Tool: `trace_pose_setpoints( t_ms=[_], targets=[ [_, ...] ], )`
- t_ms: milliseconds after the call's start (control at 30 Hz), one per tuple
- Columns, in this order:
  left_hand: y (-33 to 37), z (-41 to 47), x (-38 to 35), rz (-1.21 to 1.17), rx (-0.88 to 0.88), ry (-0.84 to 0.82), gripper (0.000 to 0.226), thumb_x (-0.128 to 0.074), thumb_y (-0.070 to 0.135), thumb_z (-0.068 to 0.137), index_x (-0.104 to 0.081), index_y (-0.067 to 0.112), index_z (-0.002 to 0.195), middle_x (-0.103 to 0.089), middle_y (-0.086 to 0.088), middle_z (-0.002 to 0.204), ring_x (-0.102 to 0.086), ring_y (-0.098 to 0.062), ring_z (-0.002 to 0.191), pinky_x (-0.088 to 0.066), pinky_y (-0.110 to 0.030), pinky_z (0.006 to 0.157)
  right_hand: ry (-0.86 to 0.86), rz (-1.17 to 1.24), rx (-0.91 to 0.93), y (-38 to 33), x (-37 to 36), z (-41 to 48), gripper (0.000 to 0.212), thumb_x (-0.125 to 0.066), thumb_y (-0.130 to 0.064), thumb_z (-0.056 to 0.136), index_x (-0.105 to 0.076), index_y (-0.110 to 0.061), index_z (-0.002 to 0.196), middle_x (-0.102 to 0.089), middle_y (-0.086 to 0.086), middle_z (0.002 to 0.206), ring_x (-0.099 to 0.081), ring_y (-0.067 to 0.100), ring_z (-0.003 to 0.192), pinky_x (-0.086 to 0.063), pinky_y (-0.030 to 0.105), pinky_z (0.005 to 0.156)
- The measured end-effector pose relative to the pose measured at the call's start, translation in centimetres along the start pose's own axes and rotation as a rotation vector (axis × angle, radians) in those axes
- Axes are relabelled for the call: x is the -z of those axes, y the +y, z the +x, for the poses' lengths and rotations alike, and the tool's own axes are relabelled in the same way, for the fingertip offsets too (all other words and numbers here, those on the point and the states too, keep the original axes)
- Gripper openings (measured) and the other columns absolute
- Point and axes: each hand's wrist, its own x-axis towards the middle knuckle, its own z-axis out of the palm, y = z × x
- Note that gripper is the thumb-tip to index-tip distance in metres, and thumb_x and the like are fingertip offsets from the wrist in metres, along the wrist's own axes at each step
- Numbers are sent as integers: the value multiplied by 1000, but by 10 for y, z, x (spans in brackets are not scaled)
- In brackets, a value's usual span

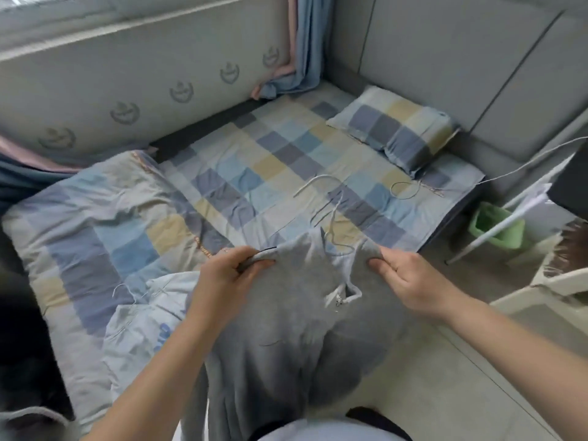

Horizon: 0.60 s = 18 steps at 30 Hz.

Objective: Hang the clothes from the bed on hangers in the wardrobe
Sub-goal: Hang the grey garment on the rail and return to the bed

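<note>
- Holding the grey hoodie (296,329) up by its two shoulders, the garment is kept spread and square at the near edge of the bed (254,160). This is judged to keep the neck opening taut for a hanger.
- The hoodie's body is left hanging down over the bed's edge towards the person, with its drawstring and zip facing up.
- The left hand (229,275) is closed: its grip is curled round a bunched fold at one shoulder, where a dark edge shows in the pinch.
- The right hand (410,281) is closed too, the other shoulder being pinched between thumb and fingers.
- A white hanger hook (318,178) is seen just beyond the neck opening, over the checked sheet. Whether the hanger is seated inside the hoodie cannot be told.
- A pale blue garment (140,323) is left lying on the bed beside the left forearm, so more hanging is judged to remain.
- The wardrobe is not in view.
</note>
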Motion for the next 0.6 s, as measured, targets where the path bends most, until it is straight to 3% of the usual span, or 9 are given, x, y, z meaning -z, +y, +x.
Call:
trace_pose_setpoints(
  t_ms=[100, 200, 300, 367, 400, 467, 533, 600],
  targets=[
    [72, 21, -55, 52, -139, -110, 16, -74, 36, 82, -71, 21, 77, -58, 4, 62, -51, -10, 65, -39, -24, 61, 161, 44, -29, 28, 54, -56, 22, -45, -42, 95, -54, -37, 76, -61, -10, 67, -57, 2, 64, -41, 19, 60],
    [135, 37, -109, 97, -234, -183, 19, -74, 40, 81, -72, 21, 79, -62, 2, 68, -52, -10, 71, -40, -26, 67, 289, 104, -103, 65, 110, -112, 30, -46, -44, 92, -54, -23, 72, -54, -6, 59, -48, 5, 54, -37, 26, 54],
    [184, 51, -160, 22, -250, -236, 5, -73, 36, 86, -72, 35, 81, -67, 13, 76, -57, -1, 79, -46, -21, 71, 420, 171, -199, 104, 164, -166, 47, -46, -49, 91, -61, -5, 83, -62, 16, 72, -55, 27, 61, -45, 43, 59],
    [215, 60, -195, 1, -270, -286, 27, -74, 24, 89, -67, 46, 74, -67, 24, 75, -58, 8, 76, -42, -10, 65, 519, 185, -242, 125, 195, -199, 51, -47, -50, 91, -62, -1, 86, -63, 22, 77, -59, 35, 70, -46, 46, 62],
    [230, 65, -213, 8, -284, -316, 33, -74, 21, 89, -65, 48, 72, -66, 27, 76, -59, 8, 76, -41, -9, 64, 562, 173, -259, 135, 208, -214, 48, -48, -47, 93, -63, -2, 84, -62, 20, 74, -58, 35, 68, -45, 44, 59],
    [261, 72, -250, 19, -327, -377, 34, -74, 19, 88, -65, 46, 71, -68, 16, 81, -59, 2, 81, -41, -14, 68, 622, 148, -298, 150, 230, -242, 38, -52, -37, 96, -61, -5, 77, -57, 11, 61, -50, 28, 54, -40, 39, 51],
    [297, 73, -284, 26, -372, -457, 26, -73, 18, 89, -66, 40, 77, -68, 7, 85, -57, 5, 85, -40, -11, 68, 665, 120, -341, 164, 249, -267, 36, -53, -31, 98, -56, -6, 72, -46, -2, 53, -41, 13, 47, -33, 30, 48],
    [332, 71, -319, 37, -451, -544, 11, -72, 20, 90, -69, 30, 85, -67, 8, 86, -57, 8, 83, -41, -8, 66, 715, 95, -395, 178, 268, -294, 37, -53, -30, 98, -52, -5, 70, -43, -5, 52, -40, 8, 47, -30, 25, 49]
  ],
)
